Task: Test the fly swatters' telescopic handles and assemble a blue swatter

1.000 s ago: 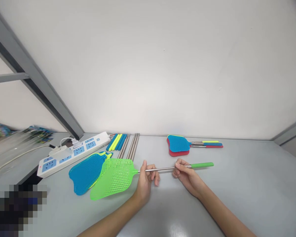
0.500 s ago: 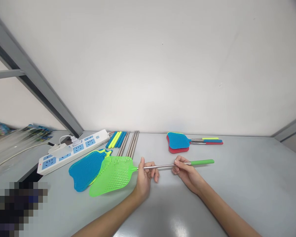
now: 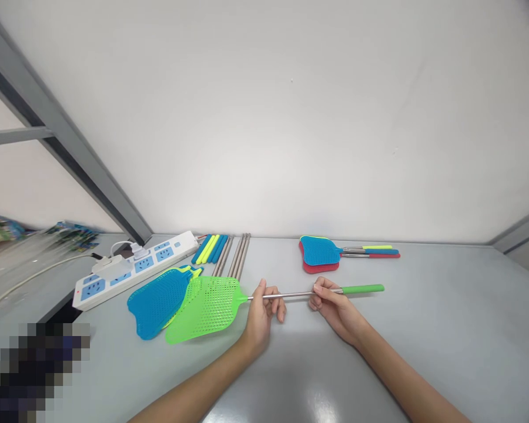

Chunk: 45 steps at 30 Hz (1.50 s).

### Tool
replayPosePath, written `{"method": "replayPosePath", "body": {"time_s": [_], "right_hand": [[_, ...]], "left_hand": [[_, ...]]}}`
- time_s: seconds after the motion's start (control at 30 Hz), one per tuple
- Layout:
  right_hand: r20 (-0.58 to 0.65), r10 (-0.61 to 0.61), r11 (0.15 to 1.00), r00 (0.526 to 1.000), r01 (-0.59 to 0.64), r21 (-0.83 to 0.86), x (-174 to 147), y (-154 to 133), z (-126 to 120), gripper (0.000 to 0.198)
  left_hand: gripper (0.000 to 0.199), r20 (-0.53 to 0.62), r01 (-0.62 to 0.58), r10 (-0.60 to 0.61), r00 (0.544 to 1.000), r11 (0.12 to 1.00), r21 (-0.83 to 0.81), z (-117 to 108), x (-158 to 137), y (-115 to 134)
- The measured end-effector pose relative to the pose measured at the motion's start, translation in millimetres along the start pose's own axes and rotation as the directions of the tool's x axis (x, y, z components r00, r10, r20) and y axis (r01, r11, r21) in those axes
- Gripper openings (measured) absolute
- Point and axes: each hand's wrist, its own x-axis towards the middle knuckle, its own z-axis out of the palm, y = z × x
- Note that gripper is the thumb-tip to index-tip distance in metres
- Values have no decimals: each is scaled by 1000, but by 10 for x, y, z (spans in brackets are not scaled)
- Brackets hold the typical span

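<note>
The green fly swatter (image 3: 297, 295) stretches crosswise over the grey table (image 3: 441, 329), its head overlapping a blue swatter head (image 3: 156, 302) in view. The left hand (image 3: 259, 317) grasps the rod near the head, the right hand (image 3: 335, 308) pinches it beside the handle (image 3: 364, 289); both grips match half a second ago, the view shifting slightly. A power strip (image 3: 144, 264) holds a plug (image 3: 139, 251).

The left hand (image 3: 259, 320) grips thumb-up, its fingers (image 3: 281, 310) half curled, while the right hand (image 3: 338, 308) pinches.
</note>
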Motion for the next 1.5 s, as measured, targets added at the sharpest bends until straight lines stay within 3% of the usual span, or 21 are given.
{"method": "replayPosePath", "body": {"time_s": [0.43, 1.1, 1.5], "right_hand": [[-9, -4, 1000, 1000, 4, -9, 1, -6, 3, 17], [6, 34, 994, 999, -33, -109, -7, -5, -5, 16], [48, 62, 978, 997, -51, -201, -27, -10, 22, 13]], "left_hand": [[48, -21, -26, 28, 999, 997, 67, 14, 3, 0], [46, 89, -46, 20, 996, 953, 300, 8, 7, -26], [45, 112, -62, 27, 993, 944, 323, -3, -5, -26]]}}
